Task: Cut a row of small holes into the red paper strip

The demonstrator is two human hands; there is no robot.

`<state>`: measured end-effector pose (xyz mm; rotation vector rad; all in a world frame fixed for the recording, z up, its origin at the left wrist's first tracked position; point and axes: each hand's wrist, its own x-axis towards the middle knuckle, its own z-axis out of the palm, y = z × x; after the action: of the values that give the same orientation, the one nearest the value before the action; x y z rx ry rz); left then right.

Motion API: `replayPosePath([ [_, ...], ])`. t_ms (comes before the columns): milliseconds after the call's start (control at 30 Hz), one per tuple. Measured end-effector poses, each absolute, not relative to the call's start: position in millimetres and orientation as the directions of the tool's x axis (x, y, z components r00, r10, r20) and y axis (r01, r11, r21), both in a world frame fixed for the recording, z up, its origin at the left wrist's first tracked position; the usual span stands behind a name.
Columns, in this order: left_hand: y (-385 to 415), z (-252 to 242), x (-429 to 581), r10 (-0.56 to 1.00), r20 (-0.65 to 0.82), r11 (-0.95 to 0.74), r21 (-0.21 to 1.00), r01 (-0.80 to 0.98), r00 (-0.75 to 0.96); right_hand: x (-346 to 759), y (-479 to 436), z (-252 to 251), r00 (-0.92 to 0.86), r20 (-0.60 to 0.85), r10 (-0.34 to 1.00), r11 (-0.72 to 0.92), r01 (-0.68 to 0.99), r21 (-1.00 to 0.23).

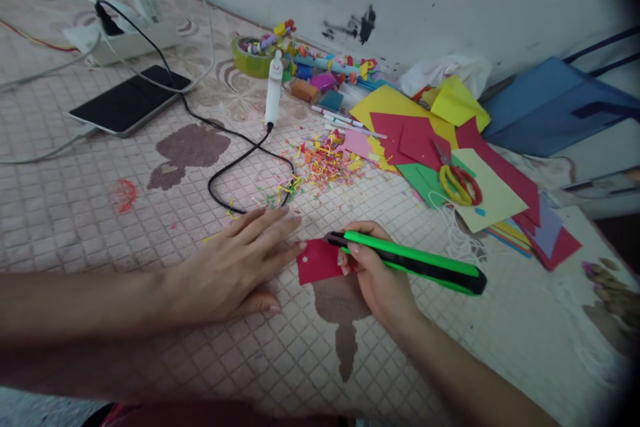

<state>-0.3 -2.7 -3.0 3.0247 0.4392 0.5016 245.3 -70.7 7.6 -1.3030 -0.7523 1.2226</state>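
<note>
A small red piece of paper (320,268) lies flat on the patterned cloth between my hands. My left hand (240,257) rests palm down with its fingers stretched out, one fingertip touching the paper's left edge. My right hand (373,267) is closed around a green and black utility knife (425,261). The knife's dark tip is over the upper edge of the paper, and its thick end points right. Whether the blade is out I cannot tell. A small pale spot shows on the paper near my left fingertip.
Behind my hands are colourful paper scraps (330,163) and a white glue gun (274,90) with a looping black cord. Scissors (460,185) lie on coloured sheets (407,137) at the right. A phone (130,100), a power strip (135,40) and a tape roll (250,60) lie farther back.
</note>
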Motion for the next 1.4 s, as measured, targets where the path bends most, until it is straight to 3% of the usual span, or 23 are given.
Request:
replayPosePath([
  [167, 0, -7, -1, 0.248, 0.312, -0.969, 0.075, 0.236, 0.917, 246, -70, 5, 0.255, -0.189, 0.948, -0.129, -0.234, -0.964],
  [333, 4, -6, -1, 0.323, 0.335, -0.946, 0.102, 0.307, 0.885, 247, -69, 3, 0.242, -0.165, 0.956, -0.108, -0.23, -0.967],
  [433, 5, -4, -2, 0.255, 0.327, -0.967, 0.104, 0.234, 0.91, 248, -71, 0, 0.223, -0.137, 0.965, -0.085, -0.228, -0.97],
  [633, 5, 3, -2, 0.236, 0.386, -0.971, 0.122, 0.204, 0.892, 260, -82, -7, 0.193, -0.033, 0.981, -0.021, -0.062, -0.998],
  [867, 3, 16, 2, 0.29, 0.484, -0.919, 0.382, 0.098, 0.826, 278, -79, -2, 0.303, 0.061, 0.951, 0.031, 0.104, -0.994],
  [933, 3, 19, 3, 0.228, 0.478, -0.915, 0.402, 0.02, 0.848, 281, -76, -2, 0.323, 0.074, 0.943, 0.044, 0.1, -0.994],
  [1033, 3, 20, 4, 0.061, 0.432, -0.94, 0.328, -0.093, 0.9, 285, -73, -4, 0.33, 0.056, 0.942, 0.035, 0.069, -0.997],
  [1167, 3, 17, 5, -0.049, 0.335, -0.948, 0.281, -0.149, 0.941, 285, -69, -8, 0.321, -0.02, 0.947, -0.017, -0.011, -1.0],
  [1400, 3, 6, -1, 0.265, 0.37, -0.949, 0.263, 0.173, 0.891, 283, -64, -6, 0.315, -0.103, 0.944, -0.062, -0.137, -0.989],
])
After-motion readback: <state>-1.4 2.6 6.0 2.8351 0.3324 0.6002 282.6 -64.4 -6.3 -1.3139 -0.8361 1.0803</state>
